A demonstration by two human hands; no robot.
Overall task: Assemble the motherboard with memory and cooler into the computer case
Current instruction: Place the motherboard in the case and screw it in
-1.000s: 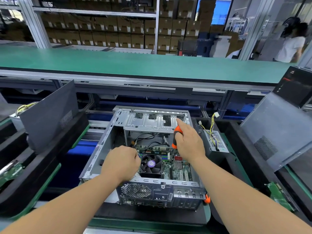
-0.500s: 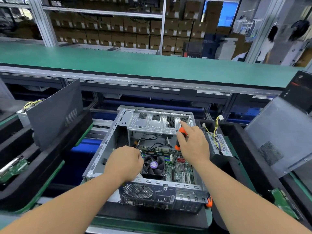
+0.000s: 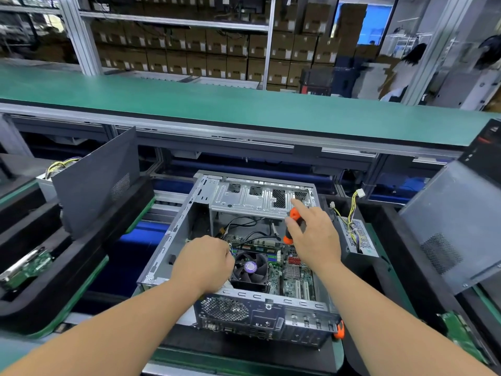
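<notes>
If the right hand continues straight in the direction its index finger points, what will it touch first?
Probably the metal drive bay of the case. The right hand grips an orange screwdriver, and its index finger points up and away at the bay's right end. Depth is unclear from this one view.

Open case [image 3: 173, 234] on conveyor pallet. Motherboard [image 3: 294, 278] inside, cooler [image 3: 250, 268] at its left. Right hand [image 3: 314, 237] grips orange screwdriver [image 3: 291, 226] upright over board. Left hand [image 3: 203, 264] curled beside cooler; contents hidden.
</notes>
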